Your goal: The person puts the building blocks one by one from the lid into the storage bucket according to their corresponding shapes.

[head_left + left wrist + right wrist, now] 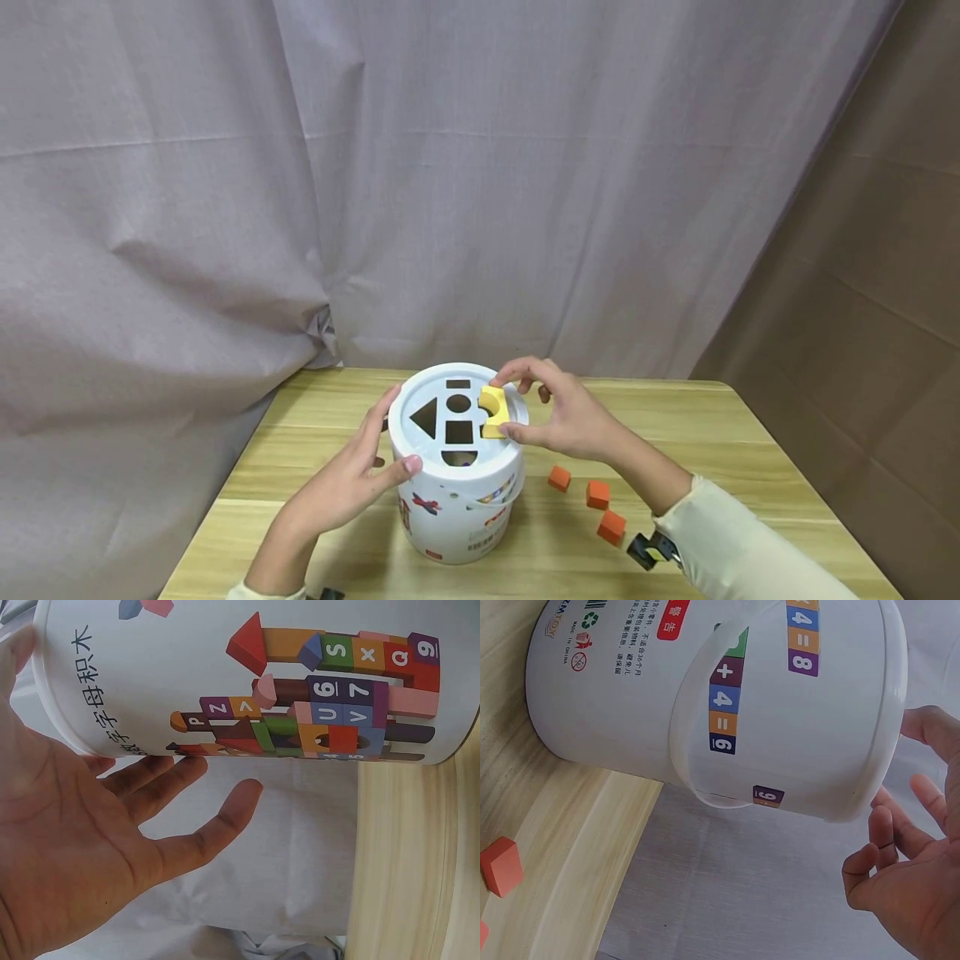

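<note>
A white bucket [450, 521] stands upright on the table, its pale lid [480, 457] cut with a triangle, a circle, rectangles and other shaped holes. On the right side of that lid is a yellow arch-shaped block [496, 421], which my right hand [566, 412] pinches between thumb and index finger. My left hand [341, 483] rests against the bucket's left side with spread, fairly straight fingers, the thumb on the rim. In the left wrist view the left hand [97, 832] lies beside the printed wall. The right wrist view shows the right hand [922, 862] at the rim; the block is hidden there.
Several orange-red blocks, one of them a small cube [597, 494], lie on the wooden table [300, 442] right of the bucket. A white carrying handle [681, 727] hangs along the bucket's side. Grey curtain [480, 208] closes off the back.
</note>
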Demonstrator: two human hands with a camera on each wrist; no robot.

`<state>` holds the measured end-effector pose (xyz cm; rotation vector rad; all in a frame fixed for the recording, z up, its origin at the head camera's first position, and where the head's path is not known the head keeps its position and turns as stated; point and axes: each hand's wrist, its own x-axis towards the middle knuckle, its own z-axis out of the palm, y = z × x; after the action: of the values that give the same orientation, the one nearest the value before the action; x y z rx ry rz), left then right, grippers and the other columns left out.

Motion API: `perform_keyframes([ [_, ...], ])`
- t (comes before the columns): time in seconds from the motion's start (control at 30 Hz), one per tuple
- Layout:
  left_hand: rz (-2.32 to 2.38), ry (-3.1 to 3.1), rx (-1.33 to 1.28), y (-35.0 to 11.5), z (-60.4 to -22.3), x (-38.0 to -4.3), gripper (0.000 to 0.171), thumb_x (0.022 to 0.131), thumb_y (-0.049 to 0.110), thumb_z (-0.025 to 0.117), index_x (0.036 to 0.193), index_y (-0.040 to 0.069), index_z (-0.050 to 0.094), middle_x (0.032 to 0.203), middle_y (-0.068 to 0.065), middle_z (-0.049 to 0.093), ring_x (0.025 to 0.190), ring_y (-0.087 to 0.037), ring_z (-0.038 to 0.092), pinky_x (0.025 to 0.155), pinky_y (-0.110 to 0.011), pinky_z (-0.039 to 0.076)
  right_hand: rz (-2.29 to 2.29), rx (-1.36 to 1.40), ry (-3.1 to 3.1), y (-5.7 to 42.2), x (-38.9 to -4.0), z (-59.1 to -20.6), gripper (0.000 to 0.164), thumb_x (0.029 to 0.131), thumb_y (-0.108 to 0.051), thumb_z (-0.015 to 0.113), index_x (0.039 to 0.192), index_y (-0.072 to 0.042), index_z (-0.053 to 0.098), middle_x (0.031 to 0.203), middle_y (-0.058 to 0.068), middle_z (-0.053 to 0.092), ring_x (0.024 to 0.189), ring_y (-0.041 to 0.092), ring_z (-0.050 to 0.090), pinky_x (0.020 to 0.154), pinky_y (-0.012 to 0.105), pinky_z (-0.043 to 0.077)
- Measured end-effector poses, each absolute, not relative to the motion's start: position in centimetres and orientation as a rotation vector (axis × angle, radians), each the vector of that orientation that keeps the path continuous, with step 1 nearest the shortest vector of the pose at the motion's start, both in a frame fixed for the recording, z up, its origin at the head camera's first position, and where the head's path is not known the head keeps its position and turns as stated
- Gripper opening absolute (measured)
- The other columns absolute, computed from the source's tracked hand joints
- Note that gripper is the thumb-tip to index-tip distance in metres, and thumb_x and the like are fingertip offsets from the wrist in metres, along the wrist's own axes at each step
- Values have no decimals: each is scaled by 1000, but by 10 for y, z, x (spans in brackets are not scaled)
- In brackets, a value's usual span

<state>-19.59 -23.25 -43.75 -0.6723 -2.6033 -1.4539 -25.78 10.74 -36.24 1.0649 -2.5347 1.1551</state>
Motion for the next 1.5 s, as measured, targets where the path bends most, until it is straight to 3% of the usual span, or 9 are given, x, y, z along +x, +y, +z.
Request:
perform_keyframes([
  [0.33,-1455,-2600,-670,-232,-439,-196,99,106,41,74,178,40,6,184,-12,22,160,-40,40,100,-54,56,1120,1075,-2520,109,-257,-363,64,80,-24,101,136,-25,70,134,-4,74,107,26,55,84,33,45],
  [0.7,-1451,-2602,-684,-233,-436,-197,99,106,43,74,177,42,5,185,-14,19,161,-45,39,104,-64,57,1072,1009,-2545,123,-253,-360,66,79,-25,101,138,-28,70,126,-6,74,104,19,53,82,34,44],
  [1.13,-1459,-2603,-684,-233,-437,-196,100,106,41,74,178,40,4,184,-16,22,160,-43,40,102,-56,56,978,939,-2527,164,-244,-376,54,85,-26,99,133,-25,74,123,-17,76,90,11,51,77,27,45],
  [1.37,-1431,-2604,-689,-236,-441,-198,99,106,40,73,178,38,5,183,-15,24,159,-43,41,99,-50,57,959,926,-2511,183,-243,-392,48,84,-17,99,127,-21,77,118,-11,81,86,7,52,78,24,46],
  [1.5,-1416,-2597,-702,-237,-442,-199,99,107,39,73,179,36,5,182,-17,27,157,-44,44,97,-47,58,916,883,-2548,191,-241,-403,47,82,-14,100,123,-23,79,113,-15,80,84,7,49,75,25,45],
])
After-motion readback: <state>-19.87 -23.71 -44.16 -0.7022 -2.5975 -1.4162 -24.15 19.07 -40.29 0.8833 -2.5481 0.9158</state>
